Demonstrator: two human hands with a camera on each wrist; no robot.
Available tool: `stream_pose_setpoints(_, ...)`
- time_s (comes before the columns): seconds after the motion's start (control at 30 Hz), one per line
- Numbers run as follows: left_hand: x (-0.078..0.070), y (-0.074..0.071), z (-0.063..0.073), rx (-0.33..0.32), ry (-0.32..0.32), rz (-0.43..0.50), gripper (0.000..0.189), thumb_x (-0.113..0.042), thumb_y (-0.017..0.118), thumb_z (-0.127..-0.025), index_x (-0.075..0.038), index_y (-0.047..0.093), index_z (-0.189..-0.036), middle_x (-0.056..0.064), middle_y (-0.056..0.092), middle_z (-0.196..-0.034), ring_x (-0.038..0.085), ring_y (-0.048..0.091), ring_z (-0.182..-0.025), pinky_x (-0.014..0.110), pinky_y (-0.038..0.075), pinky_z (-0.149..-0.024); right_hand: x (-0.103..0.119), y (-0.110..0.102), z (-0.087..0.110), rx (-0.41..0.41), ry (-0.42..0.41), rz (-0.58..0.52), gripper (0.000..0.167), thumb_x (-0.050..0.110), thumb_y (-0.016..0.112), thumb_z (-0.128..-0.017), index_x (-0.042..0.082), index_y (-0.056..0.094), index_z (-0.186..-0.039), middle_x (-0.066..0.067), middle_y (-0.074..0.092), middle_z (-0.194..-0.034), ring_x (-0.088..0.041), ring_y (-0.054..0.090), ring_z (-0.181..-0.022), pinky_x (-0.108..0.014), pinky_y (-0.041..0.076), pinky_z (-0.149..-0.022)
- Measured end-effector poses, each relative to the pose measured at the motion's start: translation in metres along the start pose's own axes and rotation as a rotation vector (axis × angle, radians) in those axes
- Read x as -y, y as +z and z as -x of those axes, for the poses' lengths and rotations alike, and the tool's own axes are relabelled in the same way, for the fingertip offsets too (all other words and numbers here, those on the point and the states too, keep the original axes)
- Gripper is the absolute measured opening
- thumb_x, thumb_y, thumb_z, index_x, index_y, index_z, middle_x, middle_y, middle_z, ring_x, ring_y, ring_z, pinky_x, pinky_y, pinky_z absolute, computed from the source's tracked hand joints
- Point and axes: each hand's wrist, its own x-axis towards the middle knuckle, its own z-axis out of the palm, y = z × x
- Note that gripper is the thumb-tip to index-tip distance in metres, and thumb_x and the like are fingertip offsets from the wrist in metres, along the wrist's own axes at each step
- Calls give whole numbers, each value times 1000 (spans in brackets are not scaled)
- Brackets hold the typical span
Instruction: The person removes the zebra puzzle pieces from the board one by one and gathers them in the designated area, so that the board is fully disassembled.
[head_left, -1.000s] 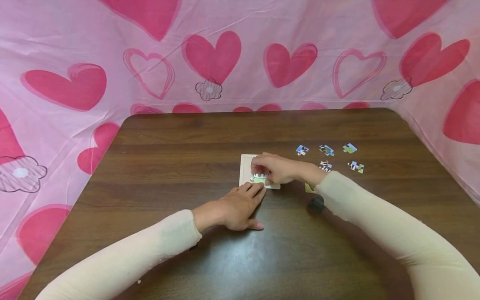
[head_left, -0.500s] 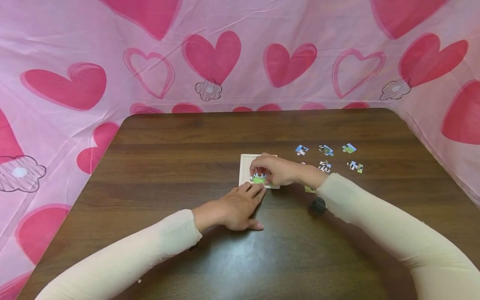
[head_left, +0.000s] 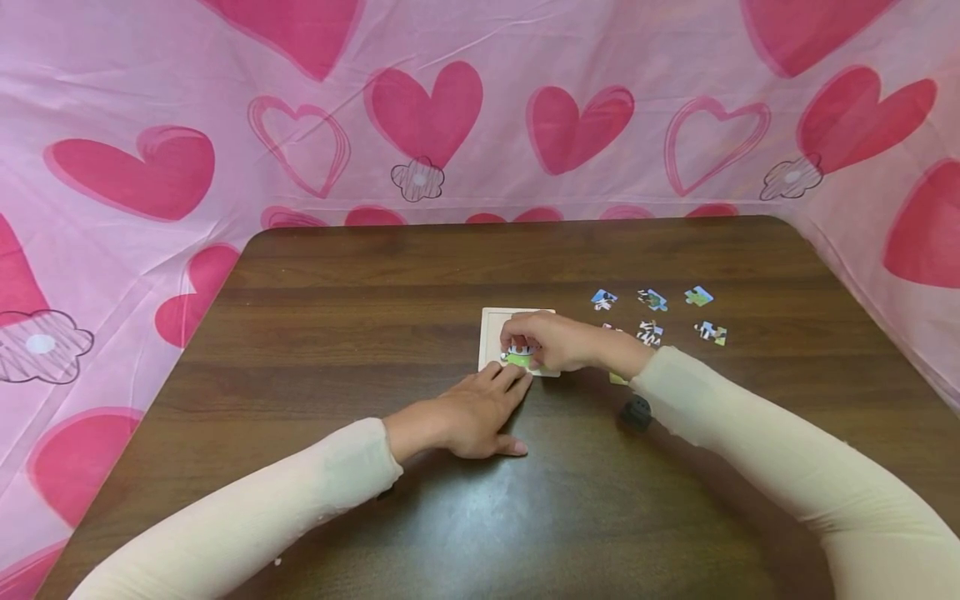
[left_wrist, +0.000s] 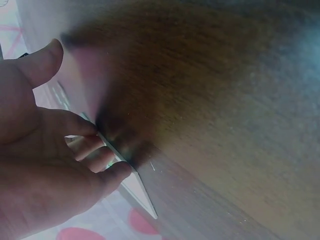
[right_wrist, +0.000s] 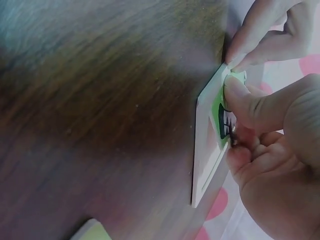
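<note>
A small pale wooden puzzle tray (head_left: pixel 491 329) lies at the middle of the table. My left hand (head_left: pixel 483 412) reaches to its front edge with fingers extended, the fingertips right at the rim and the thumb out to the side. Over the tray, my right hand (head_left: pixel 555 340) pinches a green puzzle piece with black and white markings (right_wrist: pixel 223 120) between thumb and curled fingers. The right wrist view shows the thumb (right_wrist: pixel 240 97) against this piece, close over the tray. Part of the tray is hidden beneath the right hand.
Several loose jigsaw pieces lie right of the tray, among them a green-and-blue one (head_left: pixel 699 296) and a striped one (head_left: pixel 650 333). A greenish piece (head_left: pixel 618 377) is partly covered by the right sleeve. A heart-patterned pink curtain (head_left: pixel 480 150) hangs behind the brown table (head_left: pixel 337 333).
Both hands stay nearly in place. The right hand's fingers shift slightly over the tray with the puzzle piece; the loose pieces have not moved.
</note>
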Motion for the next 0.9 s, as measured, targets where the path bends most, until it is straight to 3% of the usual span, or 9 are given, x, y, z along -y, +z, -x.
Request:
stream_pose_setpoints(0.23, 0, 0, 1, 2, 10, -4, 89, -59, 52, -91, -6, 19, -154, 4, 22, -152, 20, 28, -129, 34, 33, -108, 2, 0, 1, 5, 45, 30, 39, -15, 66, -70, 12, 63, -99, -2, 55, -85, -11, 49, -66, -26, 44, -62)
stream_pose_setpoints(0.53, 0, -1, 1, 4, 14, -15, 89, -60, 52, -91, -6, 19, -154, 4, 23, -152, 20, 29, -128, 35, 34, -107, 1, -1, 4, -46, 3, -26, 39, -18, 64, -69, 7, 64, -99, -5, 54, -85, -15, 50, -69, -26, 45, -62)
stream_pose_setpoints(0.9, 0, -1, 1, 10, 16, -7, 88, -59, 51, -91, -6, 19, -154, 4, 23, -152, 20, 29, -129, 34, 33, -108, 2, -3, 9, -52, -27, 8, 40, -18, 72, -70, 2, 68, -105, -7, 57, -90, -17, 55, -73, -26, 50, -66)
